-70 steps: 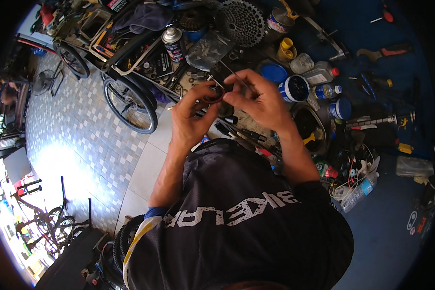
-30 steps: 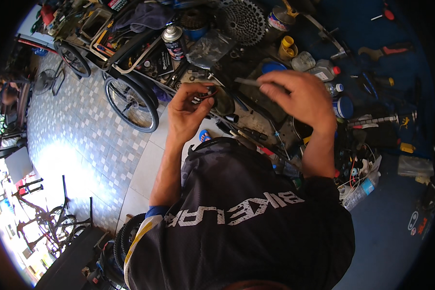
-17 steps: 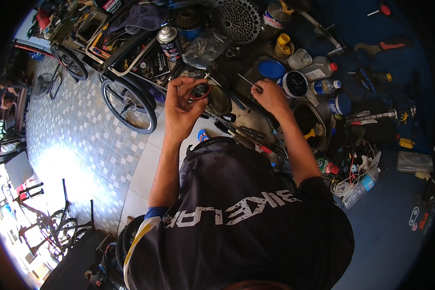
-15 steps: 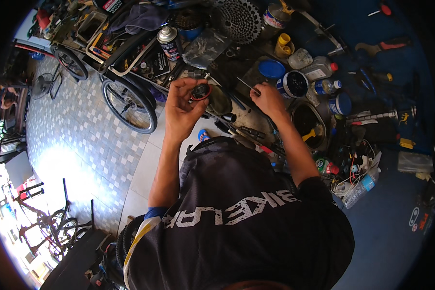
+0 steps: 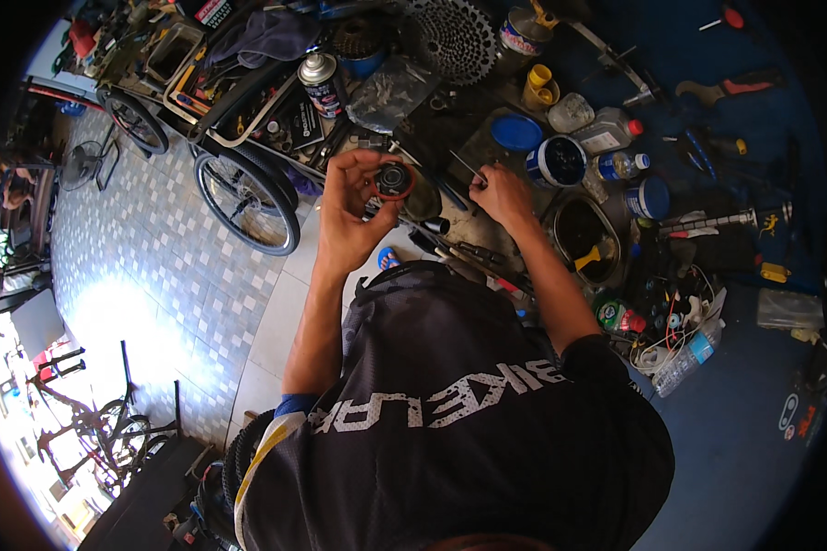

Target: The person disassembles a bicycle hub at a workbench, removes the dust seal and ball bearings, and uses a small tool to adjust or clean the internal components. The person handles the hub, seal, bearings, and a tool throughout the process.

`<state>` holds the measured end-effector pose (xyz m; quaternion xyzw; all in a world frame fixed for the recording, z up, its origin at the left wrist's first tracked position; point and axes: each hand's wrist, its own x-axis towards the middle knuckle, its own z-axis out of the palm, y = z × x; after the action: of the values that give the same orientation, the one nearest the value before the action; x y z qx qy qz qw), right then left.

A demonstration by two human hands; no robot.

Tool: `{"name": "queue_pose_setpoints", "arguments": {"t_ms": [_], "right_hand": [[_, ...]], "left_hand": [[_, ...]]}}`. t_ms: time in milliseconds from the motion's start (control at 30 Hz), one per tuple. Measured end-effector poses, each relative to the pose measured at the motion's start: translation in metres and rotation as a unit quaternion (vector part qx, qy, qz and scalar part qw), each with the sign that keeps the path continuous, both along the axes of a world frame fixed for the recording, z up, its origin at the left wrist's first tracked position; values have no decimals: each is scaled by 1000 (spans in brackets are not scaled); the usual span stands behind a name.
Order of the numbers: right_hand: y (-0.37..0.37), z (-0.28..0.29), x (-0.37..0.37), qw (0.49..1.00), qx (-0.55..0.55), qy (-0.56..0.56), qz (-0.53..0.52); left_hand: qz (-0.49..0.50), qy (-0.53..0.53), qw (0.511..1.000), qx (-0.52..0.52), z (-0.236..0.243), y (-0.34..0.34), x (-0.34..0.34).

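My left hand (image 5: 345, 225) holds up a small round bicycle part (image 5: 393, 180), black inside with a red-orange rim, between thumb and fingers. Its exact kind is unclear. To the right of it, my right hand (image 5: 505, 199) is closed on a thin metal rod-shaped tool (image 5: 463, 163) that points up and left toward the bench. The tool's handle end is hidden in the fist. Both hands are held above the front edge of the cluttered workbench. Close to the right hand stands an open blue-and-white tub (image 5: 557, 160) with dark contents, beside a round blue lid (image 5: 515, 132).
A metal basin (image 5: 553, 225) with a yellow brush (image 5: 590, 258) sits right of my forearm. A spray can (image 5: 320, 84), a large cassette (image 5: 450, 41) and a plastic bag (image 5: 386, 96) lie behind. Bicycle wheels (image 5: 246, 197) stand at left; tools hang on the blue wall.
The round part has been turned so that its inner face shows more, and it sits slightly further right. My right hand has shifted slightly downward and left with the rod-shaped tool.
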<state>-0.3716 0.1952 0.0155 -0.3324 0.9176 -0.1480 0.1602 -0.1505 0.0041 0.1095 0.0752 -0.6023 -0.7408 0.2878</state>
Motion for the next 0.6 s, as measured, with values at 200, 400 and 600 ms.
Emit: {"name": "queue_pose_setpoints", "arguments": {"t_ms": [200, 400, 600], "right_hand": [[1, 15, -7, 981, -158, -112, 18], [-21, 133, 15, 924, -297, -226, 86], [-33, 174, 26, 884, -327, -243, 228]], "left_hand": [[7, -20, 998, -60, 7, 7, 2], [19, -50, 990, -132, 18, 12, -1], [48, -39, 987, -151, 21, 16, -4]]}}
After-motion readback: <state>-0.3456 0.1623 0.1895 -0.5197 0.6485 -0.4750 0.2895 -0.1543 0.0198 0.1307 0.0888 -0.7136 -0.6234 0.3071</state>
